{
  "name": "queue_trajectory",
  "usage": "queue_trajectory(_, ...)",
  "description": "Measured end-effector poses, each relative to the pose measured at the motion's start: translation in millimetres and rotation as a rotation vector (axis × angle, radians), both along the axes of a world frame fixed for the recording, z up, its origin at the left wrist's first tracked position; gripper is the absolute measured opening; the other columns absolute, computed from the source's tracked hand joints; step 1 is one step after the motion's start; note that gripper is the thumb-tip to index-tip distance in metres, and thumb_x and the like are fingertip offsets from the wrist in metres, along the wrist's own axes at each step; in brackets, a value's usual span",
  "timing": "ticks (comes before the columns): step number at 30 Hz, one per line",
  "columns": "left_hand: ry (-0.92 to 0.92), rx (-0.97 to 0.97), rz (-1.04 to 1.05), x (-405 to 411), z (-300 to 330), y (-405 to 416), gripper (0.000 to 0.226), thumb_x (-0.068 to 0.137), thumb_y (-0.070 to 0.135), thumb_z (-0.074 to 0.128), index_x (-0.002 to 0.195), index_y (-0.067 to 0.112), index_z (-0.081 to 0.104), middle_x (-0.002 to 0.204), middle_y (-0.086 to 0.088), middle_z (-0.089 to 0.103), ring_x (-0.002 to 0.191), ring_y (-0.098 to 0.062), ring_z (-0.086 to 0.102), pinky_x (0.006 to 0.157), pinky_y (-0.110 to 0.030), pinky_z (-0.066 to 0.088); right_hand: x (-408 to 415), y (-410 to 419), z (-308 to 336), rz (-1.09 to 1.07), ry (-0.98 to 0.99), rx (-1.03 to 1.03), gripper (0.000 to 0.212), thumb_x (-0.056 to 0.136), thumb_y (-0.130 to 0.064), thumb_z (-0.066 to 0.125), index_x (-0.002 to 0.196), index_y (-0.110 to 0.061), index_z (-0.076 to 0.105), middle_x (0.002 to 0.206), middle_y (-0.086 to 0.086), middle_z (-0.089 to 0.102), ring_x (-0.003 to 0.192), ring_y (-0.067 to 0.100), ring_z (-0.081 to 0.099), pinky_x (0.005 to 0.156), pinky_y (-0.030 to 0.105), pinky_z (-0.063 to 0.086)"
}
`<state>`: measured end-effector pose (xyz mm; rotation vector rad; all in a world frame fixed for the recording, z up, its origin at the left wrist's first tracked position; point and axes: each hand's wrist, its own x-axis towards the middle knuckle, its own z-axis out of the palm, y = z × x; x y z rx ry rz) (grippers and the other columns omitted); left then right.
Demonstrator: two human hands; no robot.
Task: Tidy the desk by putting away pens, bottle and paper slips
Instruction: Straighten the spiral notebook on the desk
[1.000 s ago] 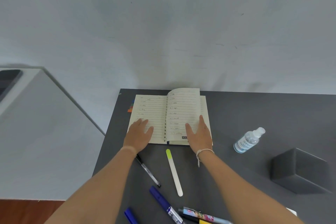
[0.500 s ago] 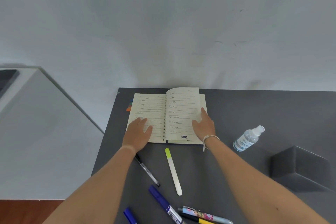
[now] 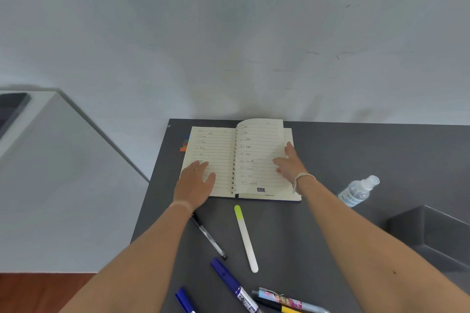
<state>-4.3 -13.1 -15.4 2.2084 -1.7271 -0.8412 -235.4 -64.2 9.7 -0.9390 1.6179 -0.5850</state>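
Observation:
An open spiral notebook (image 3: 223, 157) lies at the back of the dark grey desk (image 3: 330, 150). My left hand (image 3: 194, 183) rests flat and open on its left page. My right hand (image 3: 288, 162) is at the right page's outer edge, thumb on top and fingers behind the lifted sheet. Coloured paper tabs (image 3: 185, 144) stick out left of the notebook. A clear spray bottle (image 3: 358, 192) lies to the right. In front lie a black pen (image 3: 208, 236), a white stick with a green tip (image 3: 245, 239), a blue marker (image 3: 229, 282) and a patterned pen (image 3: 284, 300).
A dark grey box (image 3: 432, 236) stands at the desk's right. Another blue pen (image 3: 185, 300) and a black-and-yellow pen (image 3: 279, 309) lie at the bottom edge. A white cabinet (image 3: 50, 160) with a dark device (image 3: 12, 109) stands to the left. A wall rises behind the desk.
My right hand slid from the bottom of the right page up to its outer edge and took hold of the sheet. My left hand stayed on the left page.

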Motion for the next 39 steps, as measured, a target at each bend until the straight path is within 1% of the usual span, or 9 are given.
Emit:
queue_trajectory(5, -0.004, 0.004, 0.002, -1, 1, 0, 0.052, 0.096, 0.039, 0.039, 0.144, 0.022, 0.034, 0.156, 0.000, 0.025, 0.145, -0.019, 0.018, 0.118, -0.037, 0.020, -3, -6, -2, -0.090, -0.062, -0.024, 0.068, 0.091, -0.004, 0.038, 0.150, -0.024, 0.011, 0.154, -0.004, 0.027, 0.085, 0.018, 0.052, 0.057, 0.019, 0.036)
queue_trajectory(9, 0.031, 0.000, 0.013, 0, 4, -2, 0.051, 0.096, 0.038, 0.039, 0.143, 0.021, 0.035, 0.155, 0.000, 0.029, 0.144, -0.019, 0.021, 0.118, -0.037, 0.020, -5, -8, 0, -0.275, -0.065, -0.038, 0.051, 0.091, -0.006, 0.037, 0.140, -0.017, 0.038, 0.120, -0.001, 0.050, 0.075, 0.015, 0.048, 0.065, 0.019, 0.039)
queue_trajectory(13, 0.120, -0.011, 0.034, -1, 9, -3, 0.049, 0.096, 0.036, 0.040, 0.142, 0.020, 0.038, 0.151, 0.001, 0.036, 0.141, -0.018, 0.028, 0.117, -0.036, 0.023, -8, -7, 5, -0.221, 0.028, -0.022, 0.021, 0.086, -0.011, 0.041, 0.066, -0.014, 0.046, 0.072, 0.006, 0.039, 0.063, 0.019, 0.031, 0.057, 0.026, 0.028)
queue_trajectory(15, 0.143, 0.000, 0.038, -1, 11, -2, 0.048, 0.096, 0.037, 0.040, 0.141, 0.020, 0.038, 0.151, 0.001, 0.037, 0.141, -0.018, 0.030, 0.117, -0.036, 0.025, -7, -6, 13, -0.177, -0.006, -0.014, 0.023, 0.091, -0.024, 0.043, 0.081, -0.009, 0.057, 0.091, -0.008, 0.038, 0.070, 0.027, 0.046, 0.065, 0.031, 0.039)
queue_trajectory(16, 0.149, 0.006, 0.038, -2, 13, -2, 0.048, 0.096, 0.037, 0.039, 0.141, 0.021, 0.038, 0.150, 0.001, 0.037, 0.140, -0.018, 0.031, 0.117, -0.036, 0.025, -6, -4, 18, -0.160, -0.036, -0.007, 0.034, 0.094, -0.033, 0.041, 0.100, -0.006, 0.062, 0.123, 0.029, 0.054, 0.084, 0.029, 0.054, 0.077, 0.034, 0.043)
queue_trajectory(24, 0.230, -0.021, 0.055, 3, 27, -2, 0.048, 0.096, 0.045, 0.024, 0.123, 0.022, 0.056, 0.132, -0.001, 0.058, 0.123, -0.019, 0.052, 0.105, -0.038, 0.042, 32, 7, 34, -0.064, -0.301, -0.120, 0.059, 0.096, -0.053, 0.020, 0.104, -0.015, 0.065, 0.102, 0.000, 0.067, 0.100, 0.018, 0.058, 0.095, 0.039, 0.042)
queue_trajectory(28, 0.349, -0.101, 0.135, 13, 42, -3, 0.052, 0.096, 0.044, 0.021, 0.103, 0.013, 0.062, 0.103, -0.010, 0.068, 0.099, -0.025, 0.063, 0.090, -0.041, 0.049, 51, 18, 37, 0.214, -0.164, -0.161, 0.059, 0.099, -0.048, 0.012, 0.116, -0.023, 0.063, 0.128, 0.003, 0.061, 0.121, 0.019, 0.048, 0.109, 0.042, 0.029)
queue_trajectory(36, 0.520, -0.338, 0.247, 26, 67, -13, 0.058, 0.092, 0.051, 0.037, 0.145, 0.029, 0.031, 0.153, 0.009, 0.031, 0.142, -0.014, 0.030, 0.119, -0.040, 0.024, 48, 33, 17, 0.483, 0.220, -0.243, 0.042, 0.093, -0.045, 0.041, 0.127, -0.025, 0.057, 0.141, -0.003, 0.051, 0.131, 0.017, 0.044, 0.106, 0.029, 0.031)
queue_trajectory(39, 0.266, -0.372, 0.118, 24, 65, -15, 0.055, 0.094, 0.037, 0.046, 0.145, 0.025, 0.031, 0.155, 0.003, 0.029, 0.145, -0.016, 0.022, 0.119, -0.037, 0.021, 34, 32, 11, 0.519, 0.437, -0.304, 0.042, 0.093, -0.042, 0.045, 0.131, -0.027, 0.052, 0.144, -0.005, 0.048, 0.135, 0.017, 0.039, 0.114, 0.033, 0.028)
